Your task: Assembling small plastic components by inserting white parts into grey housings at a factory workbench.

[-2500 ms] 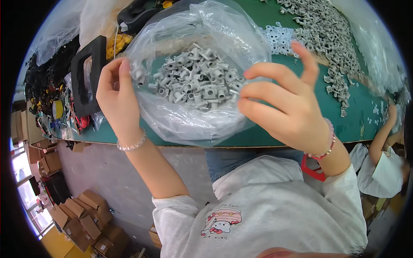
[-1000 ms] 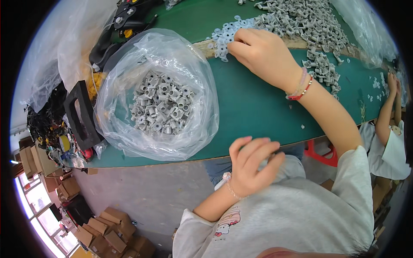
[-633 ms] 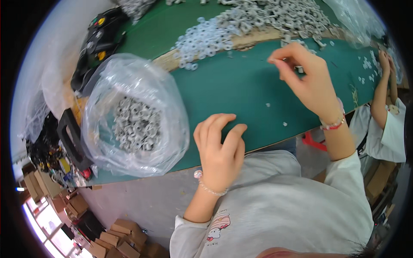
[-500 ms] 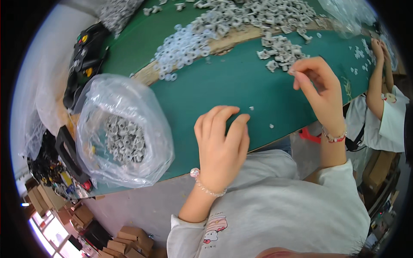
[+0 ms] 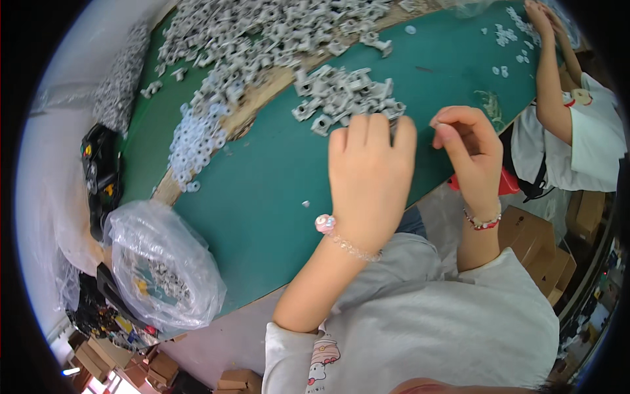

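My left hand (image 5: 371, 174) lies palm down on the green table top (image 5: 262, 197), fingers stretched out side by side, their tips touching a small heap of grey plastic parts (image 5: 341, 98). It holds nothing that I can see. My right hand (image 5: 469, 151) hovers just right of it at the table's edge, thumb and forefinger pinched together. Whether a tiny piece sits between them I cannot tell. A clear plastic bag (image 5: 164, 262) with grey parts inside lies at the lower left of the table, apart from both hands.
A large spread of grey parts (image 5: 262, 33) and a patch of white rings (image 5: 193, 141) cover the far side. A black tool (image 5: 98, 171) lies at the left. Another person's arm (image 5: 551, 98) works at the upper right. Cardboard boxes (image 5: 538, 236) stand below.
Both hands have let go of the bag, which now lies at the left. My left hand went forward from the table's edge to the small heap. My right hand drew back from the parts, pinched.
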`<state>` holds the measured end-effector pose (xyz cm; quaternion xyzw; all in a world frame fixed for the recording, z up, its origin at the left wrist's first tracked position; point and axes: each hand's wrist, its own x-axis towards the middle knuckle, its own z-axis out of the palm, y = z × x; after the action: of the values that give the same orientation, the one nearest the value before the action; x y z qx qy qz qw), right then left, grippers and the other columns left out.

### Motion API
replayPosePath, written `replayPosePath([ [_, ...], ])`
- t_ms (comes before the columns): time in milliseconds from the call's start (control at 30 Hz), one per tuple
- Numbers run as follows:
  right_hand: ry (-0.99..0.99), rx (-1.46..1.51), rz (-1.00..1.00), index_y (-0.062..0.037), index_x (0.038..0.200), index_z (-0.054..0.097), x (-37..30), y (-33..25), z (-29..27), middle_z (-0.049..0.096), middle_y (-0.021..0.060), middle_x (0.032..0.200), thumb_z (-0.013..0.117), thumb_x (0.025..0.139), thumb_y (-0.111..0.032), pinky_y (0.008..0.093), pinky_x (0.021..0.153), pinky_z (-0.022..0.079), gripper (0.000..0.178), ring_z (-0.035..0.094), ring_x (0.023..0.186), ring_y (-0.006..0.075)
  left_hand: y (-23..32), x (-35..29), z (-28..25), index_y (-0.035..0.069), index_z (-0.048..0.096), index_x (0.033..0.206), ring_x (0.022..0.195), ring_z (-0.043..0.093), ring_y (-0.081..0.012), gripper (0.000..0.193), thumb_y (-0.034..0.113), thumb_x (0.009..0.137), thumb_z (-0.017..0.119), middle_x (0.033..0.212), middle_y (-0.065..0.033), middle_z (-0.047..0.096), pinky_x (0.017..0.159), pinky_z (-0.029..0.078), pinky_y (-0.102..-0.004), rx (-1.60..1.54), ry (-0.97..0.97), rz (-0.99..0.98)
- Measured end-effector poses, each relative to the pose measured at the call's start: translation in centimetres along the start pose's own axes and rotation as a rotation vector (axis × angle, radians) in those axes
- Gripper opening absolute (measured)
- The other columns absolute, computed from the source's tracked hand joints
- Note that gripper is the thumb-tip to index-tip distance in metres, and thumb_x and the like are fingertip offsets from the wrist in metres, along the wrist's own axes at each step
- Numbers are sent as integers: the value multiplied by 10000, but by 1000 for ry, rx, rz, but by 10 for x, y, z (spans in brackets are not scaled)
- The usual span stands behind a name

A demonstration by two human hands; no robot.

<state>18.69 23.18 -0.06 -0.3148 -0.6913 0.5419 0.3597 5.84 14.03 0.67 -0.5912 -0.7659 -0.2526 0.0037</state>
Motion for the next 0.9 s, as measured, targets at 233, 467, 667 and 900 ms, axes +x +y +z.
replayPosePath([
  [233, 55, -388, -160, 5, 931, 621, -2, 14, -28, 613, 93, 882, 661, 792, 24, 233, 662, 465, 146, 591, 728, 135, -6, -18, -13, 20, 621, 879, 722, 569, -282, 154, 17, 742, 688, 779, -112, 606, 658, 450, -375, -154, -5, -57],
  [467, 180, -578, -62, -65, 847, 644, -3, 11, -35, 632, 24, 879, 661, 781, -28, 291, 710, 381, 78, 543, 623, 144, -8, -63, -39, 4, 594, 872, 795, 607, -248, 228, -136, 698, 637, 888, -99, 650, 725, 476, -323, -388, 85, -268],
  [667, 95, -133, 21, -1, 865, 643, -8, -2, -28, 617, 53, 876, 631, 823, 19, 221, 636, 448, 48, 556, 727, 94, 4, -99, -51, -29, 558, 957, 857, 613, -212, 236, -114, 755, 645, 906, -158, 637, 776, 499, -306, -1061, 201, -700],
  [900, -569, 503, 190, -1, 932, 612, -41, -49, 23, 608, 61, 896, 659, 805, 18, 245, 656, 463, 137, 572, 780, 104, -3, -110, -41, 0, 562, 929, 903, 622, -264, 222, -106, 757, 655, 958, -196, 663, 782, 510, -368, -1461, 307, -424],
])
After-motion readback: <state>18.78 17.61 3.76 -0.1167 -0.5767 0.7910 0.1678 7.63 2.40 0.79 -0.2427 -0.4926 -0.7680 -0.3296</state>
